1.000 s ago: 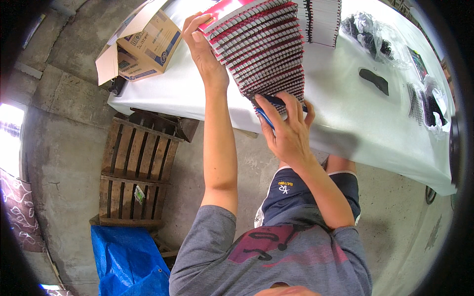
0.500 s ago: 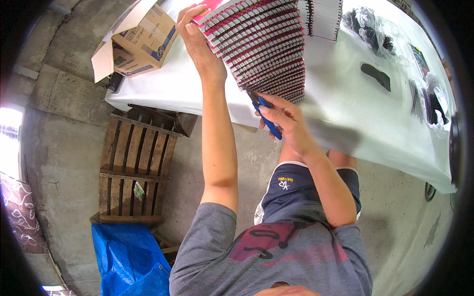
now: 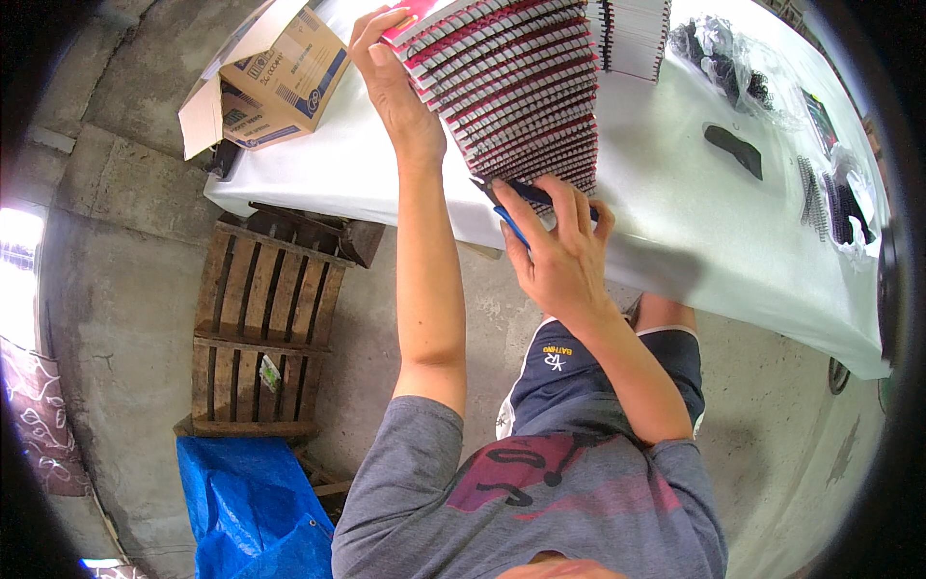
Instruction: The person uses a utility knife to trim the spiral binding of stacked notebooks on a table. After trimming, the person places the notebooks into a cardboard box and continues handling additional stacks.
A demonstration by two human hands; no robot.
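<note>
A tall stack of ring-bound notebooks (image 3: 521,96) stands at the table's near edge, its rows of bindings and red edges facing me. My left hand (image 3: 397,96) grips the stack's upper left side, fingers bent around the red cover there. In my right hand (image 3: 564,241) is a pair of blue-handled pliers (image 3: 511,226), held from above with the handles spread apart. The dark jaws sit by the stack's lower left corner, close to the lowest bindings. Whether they touch a binding wire is too small to tell.
An open cardboard box (image 3: 280,87) is at the table's left end. More bound notebooks (image 3: 637,39) stand behind the stack. On the white-covered table (image 3: 675,203) lie a black flat piece (image 3: 733,151) and plastic bags with black binding coils (image 3: 723,63). A wooden pallet (image 3: 265,328) stands at left.
My right hand has turned over, from gripping the pliers from the side to holding them from above. The pliers' handles are now wider apart. My left hand stays at the stack.
</note>
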